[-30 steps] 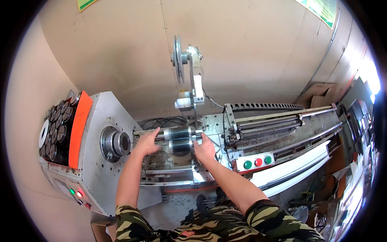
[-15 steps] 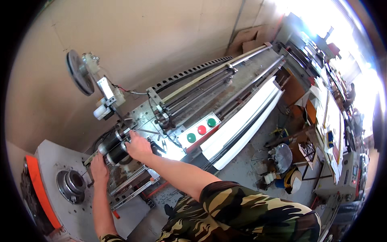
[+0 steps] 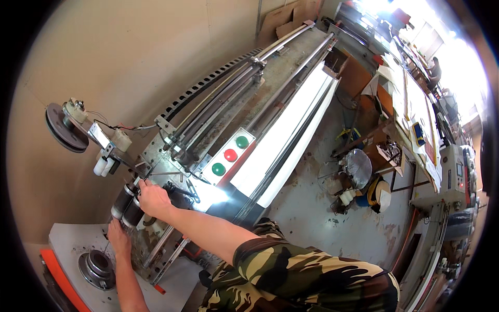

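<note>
My left hand (image 3: pixel 118 238) and right hand (image 3: pixel 153 199) have their fingers clamped on the dark roller (image 3: pixel 129 207) at 9 o'clock on the machine (image 3: pixel 270 99). It looks heavy, hard and slippery, so I hold both ends.

Green-brown camouflage sleeve (image 3: pixel 291 270), red (image 3: pixel 230 155) and two green push-buttons (image 3: pixel 241 141) on a white panel (image 3: pixel 228 156), orange machine edge (image 3: pixel 62 281), dark glossy cylinder (image 3: pixel 127 205).
</note>
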A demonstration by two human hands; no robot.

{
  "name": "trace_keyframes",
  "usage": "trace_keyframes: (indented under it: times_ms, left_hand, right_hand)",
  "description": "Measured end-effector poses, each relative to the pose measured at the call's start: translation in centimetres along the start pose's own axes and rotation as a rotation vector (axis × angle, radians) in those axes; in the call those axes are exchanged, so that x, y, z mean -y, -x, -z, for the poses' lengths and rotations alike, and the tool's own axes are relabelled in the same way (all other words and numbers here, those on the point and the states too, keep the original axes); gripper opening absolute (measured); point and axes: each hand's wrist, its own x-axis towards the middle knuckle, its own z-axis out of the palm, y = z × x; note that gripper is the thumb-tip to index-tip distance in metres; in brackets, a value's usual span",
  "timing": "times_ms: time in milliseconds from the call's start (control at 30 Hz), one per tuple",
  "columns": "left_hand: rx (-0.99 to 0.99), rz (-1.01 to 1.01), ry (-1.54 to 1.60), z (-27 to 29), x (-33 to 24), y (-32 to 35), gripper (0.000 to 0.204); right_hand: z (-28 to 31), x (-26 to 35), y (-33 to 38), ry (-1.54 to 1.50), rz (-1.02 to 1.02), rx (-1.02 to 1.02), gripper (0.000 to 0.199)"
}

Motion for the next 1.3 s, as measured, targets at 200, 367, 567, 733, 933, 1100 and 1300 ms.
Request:
trace_keyframes:
  times_ms: [200, 367, 567, 733, 933, 1100, 1300]
  left_hand:
    - [-0.045, -0.047, -0.023, -1.1, 0.8, -0.1, 0.048]
    - [-0.014, 0.075, 0.140, -1.9, 1.3, 1.0, 0.048]
    - [-0.033, -0.014, 0.028, -0.9, -0.2, -0.3, 0.051]
    - [-0.013, -0.033, -0.007, -1.7, 1.5, 0.7, 0.052]
    - [0.028, 0.011, -0.011, -1.0, 0.3, 0.1, 0.052]
    - [0.004, 0.024, 0.007, -0.8, -0.2, 0.0, 0.051]
    - [0.021, 0.044, 0.012, 0.0, -1.2, -0.2, 0.044]
  right_hand:
    - [-0.5, -0.5, -0.6, -0.007, 0.005, -0.021, 0.038]
    - [-0.6, -0.3, -0.4, -0.012, 0.009, -0.009, 0.040]
    - [-0.5, -0.8, -0.9, 0.018, -0.001, 0.000, 0.045]
    - [-1.5, -1.1, -1.0, -0.023, 0.030, -0.042, 0.046]
    - [-0.6, -0.7, -1.0, -0.016, 0.012, -0.013, 0.049]
    - [0.1, -0.6, -0.6, -0.008, 0.030, -0.008, 0.048]
    - [0.2, -0.9, -0.5, 0.039, 0.045, -0.028, 0.039]
